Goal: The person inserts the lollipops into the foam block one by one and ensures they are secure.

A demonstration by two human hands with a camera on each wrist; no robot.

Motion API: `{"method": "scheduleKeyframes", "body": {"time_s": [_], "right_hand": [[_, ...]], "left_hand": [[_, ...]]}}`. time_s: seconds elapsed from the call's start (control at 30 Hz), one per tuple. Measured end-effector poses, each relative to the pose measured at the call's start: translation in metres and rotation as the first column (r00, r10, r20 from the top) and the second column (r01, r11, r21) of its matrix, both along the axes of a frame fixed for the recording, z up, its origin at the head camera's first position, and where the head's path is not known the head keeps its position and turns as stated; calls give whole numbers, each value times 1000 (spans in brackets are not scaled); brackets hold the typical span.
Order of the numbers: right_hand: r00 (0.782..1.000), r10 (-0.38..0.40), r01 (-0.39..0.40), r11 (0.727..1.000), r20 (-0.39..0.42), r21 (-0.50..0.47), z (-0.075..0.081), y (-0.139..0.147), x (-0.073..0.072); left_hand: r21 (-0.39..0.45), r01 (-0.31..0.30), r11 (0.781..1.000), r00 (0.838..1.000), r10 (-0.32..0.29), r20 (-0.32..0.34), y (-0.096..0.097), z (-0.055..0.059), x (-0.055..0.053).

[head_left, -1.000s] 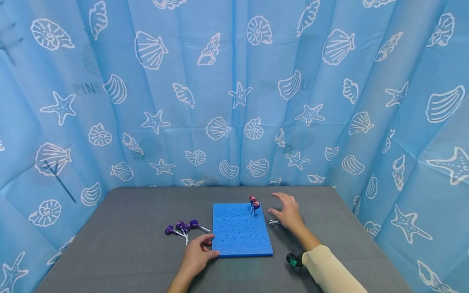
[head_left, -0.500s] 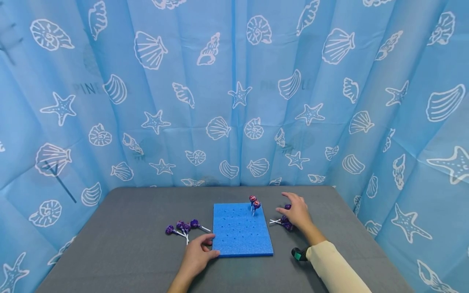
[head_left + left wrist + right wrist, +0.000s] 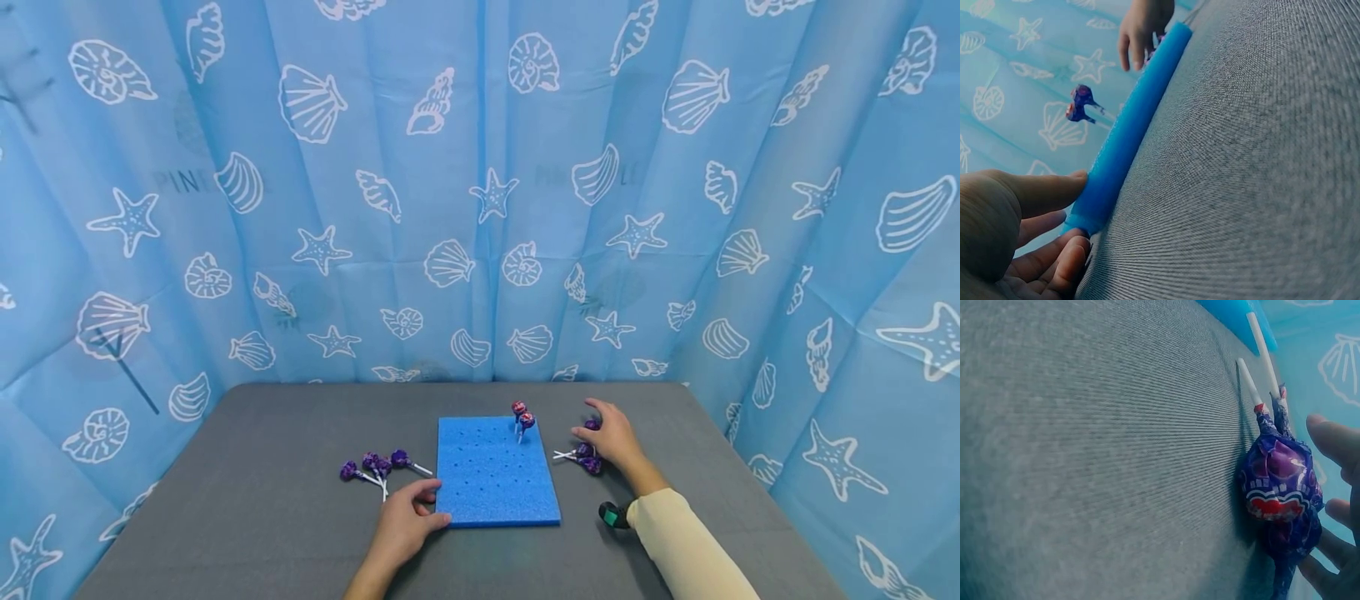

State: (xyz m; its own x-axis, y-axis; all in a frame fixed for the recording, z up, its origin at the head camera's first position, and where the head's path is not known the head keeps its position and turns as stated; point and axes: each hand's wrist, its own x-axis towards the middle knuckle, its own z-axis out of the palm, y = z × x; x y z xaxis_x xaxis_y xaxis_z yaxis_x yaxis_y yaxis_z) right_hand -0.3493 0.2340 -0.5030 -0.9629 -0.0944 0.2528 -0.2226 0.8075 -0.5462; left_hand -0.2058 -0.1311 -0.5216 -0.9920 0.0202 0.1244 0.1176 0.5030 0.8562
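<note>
My left hand (image 3: 405, 525) holds the front left corner of a blue foam board (image 3: 495, 500), thumb and fingers against its edges. Two red-and-purple lollipops (image 3: 527, 421) stand on their sticks in the board's far right corner. My right hand (image 3: 618, 437) hovers right of the board, thumb and fingers apart. A purple lollipop (image 3: 592, 424) shows between its thumb and index finger, partly hidden. Beside it lie more purple lollipops (image 3: 589, 463), white sticks toward the board. In the right wrist view, the fingers are near the wrapped lollipop heads (image 3: 1280, 481); contact is hard to tell.
Several purple lollipops (image 3: 378, 464) lie left of the board, near my left hand. Small holes dot the foam. The grey table (image 3: 262, 500) ends at a blue shell-patterned curtain (image 3: 480, 208) behind and at the sides.
My right hand has moved right, away from the standing lollipops, to the lollipops lying on the right, uncovering their heads. My left hand stays on the board.
</note>
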Motion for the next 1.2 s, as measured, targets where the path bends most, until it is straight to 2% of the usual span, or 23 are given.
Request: {"method": "scheduleKeyframes", "body": {"time_s": [0.2,0.43,0.73,0.9,1.2], "right_hand": [[999,-36,35,999,42,18,0,-2,1],[998,-48,46,998,36,49,1,-6,-2],[993,-106,102,993,50,65,-1,-5,-5],[990,-126,121,989,58,81,-1,-5,-6],[994,-113,113,992,1,55,-2,-7,-4]], "left_hand": [[2,3,1000,1000,-3,1,0,-1,0],[-9,-3,1000,1000,3,23,-1,-2,-2],[-7,-2,1000,1000,2,-7,0,0,-1],[-9,-6,1000,1000,6,8,0,0,-2],[-10,0,1000,1000,0,5,-1,-1,-1]]}}
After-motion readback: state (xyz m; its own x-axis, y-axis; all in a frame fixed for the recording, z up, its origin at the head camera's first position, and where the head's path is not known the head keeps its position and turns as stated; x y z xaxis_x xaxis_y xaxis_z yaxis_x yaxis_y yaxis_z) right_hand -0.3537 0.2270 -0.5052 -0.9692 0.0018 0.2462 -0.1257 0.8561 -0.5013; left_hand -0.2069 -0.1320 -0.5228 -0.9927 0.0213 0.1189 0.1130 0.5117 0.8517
